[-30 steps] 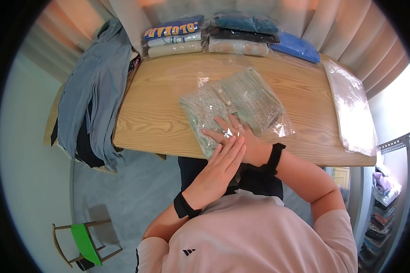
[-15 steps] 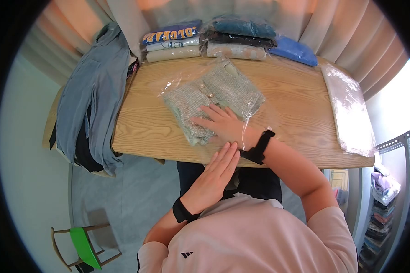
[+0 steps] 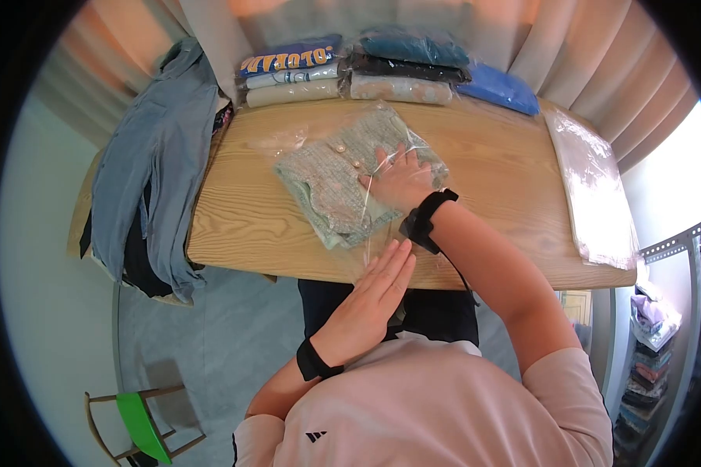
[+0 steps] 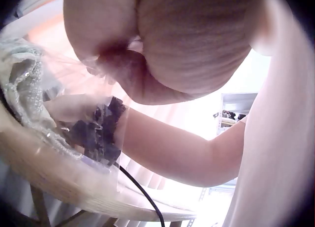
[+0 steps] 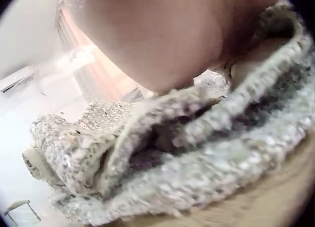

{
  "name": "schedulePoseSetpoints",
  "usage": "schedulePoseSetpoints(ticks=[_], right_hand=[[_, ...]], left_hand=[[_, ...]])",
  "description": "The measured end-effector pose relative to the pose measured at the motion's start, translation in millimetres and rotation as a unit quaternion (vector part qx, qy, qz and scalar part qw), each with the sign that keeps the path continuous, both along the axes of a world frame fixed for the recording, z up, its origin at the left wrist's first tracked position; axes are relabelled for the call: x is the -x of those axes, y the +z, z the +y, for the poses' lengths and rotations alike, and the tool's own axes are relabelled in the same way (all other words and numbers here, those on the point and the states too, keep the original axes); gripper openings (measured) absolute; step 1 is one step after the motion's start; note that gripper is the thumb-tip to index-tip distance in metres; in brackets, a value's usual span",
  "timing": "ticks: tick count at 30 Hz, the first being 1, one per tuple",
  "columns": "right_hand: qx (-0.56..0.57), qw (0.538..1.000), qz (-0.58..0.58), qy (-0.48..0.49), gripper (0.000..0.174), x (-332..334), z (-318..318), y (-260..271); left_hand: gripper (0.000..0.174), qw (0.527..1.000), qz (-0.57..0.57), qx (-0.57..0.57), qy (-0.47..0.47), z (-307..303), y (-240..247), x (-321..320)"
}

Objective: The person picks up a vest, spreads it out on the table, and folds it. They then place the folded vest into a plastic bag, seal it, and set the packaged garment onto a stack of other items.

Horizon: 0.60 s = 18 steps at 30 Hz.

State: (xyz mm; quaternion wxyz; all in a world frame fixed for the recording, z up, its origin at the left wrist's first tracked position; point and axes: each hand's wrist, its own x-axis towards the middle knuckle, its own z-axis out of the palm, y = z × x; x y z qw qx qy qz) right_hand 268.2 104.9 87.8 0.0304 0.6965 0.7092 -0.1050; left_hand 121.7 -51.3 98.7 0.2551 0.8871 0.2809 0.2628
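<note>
A folded pale green sequined knit cardigan (image 3: 327, 191) with round buttons lies inside a clear plastic bag (image 3: 284, 140) on the wooden table. My right hand (image 3: 401, 183) reaches in under the film, its spread fingers flat on the cardigan's right half. In the right wrist view the knit folds (image 5: 197, 173) bulge close below that hand. At the bag's near edge, my left hand (image 3: 362, 300) holds the film, its long fingers straight and together; the thumb is hidden from above. Film hangs from that hand in the left wrist view, over the right wrist's black band (image 4: 106, 131).
Bagged folded clothes (image 3: 292, 74) form stacks along the back edge, beside a blue bagged garment (image 3: 497, 86). Glossy plastic bags (image 3: 592, 187) lie at the table's right end. A blue-grey shirt (image 3: 152, 163) drapes over the left. A green-backed chair (image 3: 144, 426) stands on the floor.
The right hand has slid farther up and right over the cardigan. Bag and cardigan first shifted left and now lie nearly still. The left hand has stayed near the front edge.
</note>
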Motion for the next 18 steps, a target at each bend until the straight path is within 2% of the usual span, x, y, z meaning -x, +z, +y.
schedulePoseSetpoints(ticks=[3,5,7,9,11,13,17,18], right_hand=[[-0.066,0.996,-0.053,0.039,0.067,4,7,-9],[-0.203,0.971,-0.002,0.130,0.066,3,9,-15],[-0.176,0.979,0.025,0.103,0.067,5,17,-14],[-0.154,0.984,0.053,0.075,0.067,5,22,-14],[-0.136,0.986,0.101,-0.009,0.071,3,25,-16],[-0.115,0.988,0.101,-0.030,0.072,1,33,-19],[-0.073,0.990,0.106,-0.059,0.074,2,39,-16],[-0.074,0.990,0.106,-0.060,0.074,2,35,-14]], left_hand=[[0.070,1.000,-0.011,0.003,0.029,1,1,1],[0.071,0.998,-0.023,0.004,0.057,-1,0,1],[0.070,0.993,-0.049,0.033,0.101,-1,0,1],[0.069,0.994,-0.034,0.038,0.094,-2,-5,1],[0.068,0.995,-0.020,0.042,0.091,0,-7,2],[0.063,0.998,0.026,0.055,0.030,2,-8,5],[0.059,0.999,0.018,0.031,0.032,2,-9,4],[0.059,0.998,0.015,0.021,0.061,0,-7,4]])
